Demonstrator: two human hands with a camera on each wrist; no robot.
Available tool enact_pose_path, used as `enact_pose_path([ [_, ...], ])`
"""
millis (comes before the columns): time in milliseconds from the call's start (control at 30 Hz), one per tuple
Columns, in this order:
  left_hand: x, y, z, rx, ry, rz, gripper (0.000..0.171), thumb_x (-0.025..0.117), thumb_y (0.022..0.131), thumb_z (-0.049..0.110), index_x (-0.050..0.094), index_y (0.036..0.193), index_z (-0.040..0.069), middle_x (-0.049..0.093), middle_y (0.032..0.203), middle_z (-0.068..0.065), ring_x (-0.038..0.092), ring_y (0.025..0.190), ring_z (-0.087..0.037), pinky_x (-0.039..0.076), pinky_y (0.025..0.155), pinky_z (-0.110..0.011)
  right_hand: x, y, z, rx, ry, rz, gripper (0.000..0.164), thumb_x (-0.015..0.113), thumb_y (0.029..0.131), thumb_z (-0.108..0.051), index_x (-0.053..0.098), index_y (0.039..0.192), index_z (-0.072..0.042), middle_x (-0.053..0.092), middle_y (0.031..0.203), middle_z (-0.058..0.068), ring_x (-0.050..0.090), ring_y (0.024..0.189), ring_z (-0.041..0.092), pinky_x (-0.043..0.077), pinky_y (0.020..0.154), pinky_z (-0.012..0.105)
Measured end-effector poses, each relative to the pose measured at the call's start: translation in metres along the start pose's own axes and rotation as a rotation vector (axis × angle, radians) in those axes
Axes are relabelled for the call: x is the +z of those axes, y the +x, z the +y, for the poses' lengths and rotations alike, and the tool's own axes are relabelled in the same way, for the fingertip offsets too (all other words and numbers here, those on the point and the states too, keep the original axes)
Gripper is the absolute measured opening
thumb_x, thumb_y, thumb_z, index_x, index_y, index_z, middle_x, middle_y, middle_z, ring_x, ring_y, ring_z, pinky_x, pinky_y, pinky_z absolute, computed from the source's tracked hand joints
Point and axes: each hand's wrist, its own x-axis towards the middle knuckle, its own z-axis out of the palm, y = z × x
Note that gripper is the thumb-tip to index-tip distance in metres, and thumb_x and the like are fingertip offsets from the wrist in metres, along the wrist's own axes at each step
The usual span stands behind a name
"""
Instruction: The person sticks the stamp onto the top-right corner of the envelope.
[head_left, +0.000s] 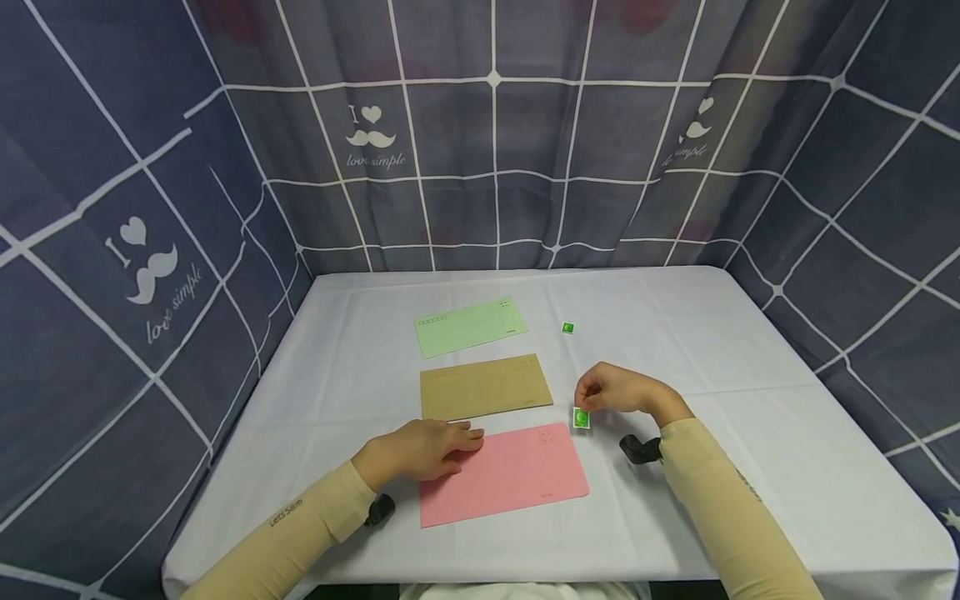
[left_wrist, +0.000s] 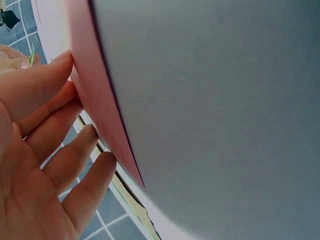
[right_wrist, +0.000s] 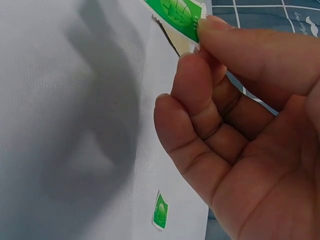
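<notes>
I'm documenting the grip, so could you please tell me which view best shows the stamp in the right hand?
The right wrist view: the held stamp is largest there, its print clear, though the frame crops it. The head view shows it small; the left wrist view, a thin sliver.

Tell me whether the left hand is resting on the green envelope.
No, the left hand rests on the pink envelope, while the green envelope lies farther back, untouched.

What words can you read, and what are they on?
"I", then a heart: checked curtain.
"love simple": same curtain.
Left sleeve, right sleeve: lettering too blurred to read surely.
Pink envelope, brown envelope, green envelope: print too small.
Held stamp, loose stamp: no readable words.
</notes>
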Motion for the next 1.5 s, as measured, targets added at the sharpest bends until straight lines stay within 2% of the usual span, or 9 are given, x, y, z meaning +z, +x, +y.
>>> enact_pose_path([
  [267, 0.000, 0.000, 0.000, 0.002, 0.011, 0.003, 0.047, 0.066, 0.096, 0.022, 0.058, 0.143, 0.020, 0.053, 0.150, 0.003, 0.049, 0.141, -0.021, 0.050, 0.106, -0.043, 0.001, 0.000, -0.005, -0.016, 0.010, 0.002, 0.003, 0.066, 0.089, 0.001, 0.069, 0.089, 0.003, 0.059, 0.076, 0.000, 0.050, 0.072, 0.015, 0.042, 0.066, 0.026],
  [733, -0.002, 0.000, 0.003, 0.006, 0.023, 0.006, 0.047, 0.067, 0.096, 0.021, 0.059, 0.142, 0.019, 0.054, 0.150, 0.002, 0.049, 0.141, -0.020, 0.049, 0.108, -0.042, 0.005, 0.009, -0.009, -0.022, -0.009, -0.016, 0.006, 0.065, 0.090, 0.001, 0.070, 0.088, 0.001, 0.059, 0.076, -0.002, 0.050, 0.071, 0.012, 0.042, 0.066, 0.025],
  [1500, -0.001, 0.002, 0.005, -0.025, 0.024, -0.015, 0.048, 0.066, 0.096, 0.022, 0.058, 0.143, 0.022, 0.053, 0.151, 0.006, 0.047, 0.143, -0.018, 0.046, 0.111, -0.040, 0.012, 0.020, -0.009, -0.073, -0.010, -0.036, 0.006, 0.066, 0.087, 0.004, 0.071, 0.088, 0.000, 0.058, 0.073, -0.002, 0.049, 0.068, 0.013, 0.042, 0.062, 0.025],
])
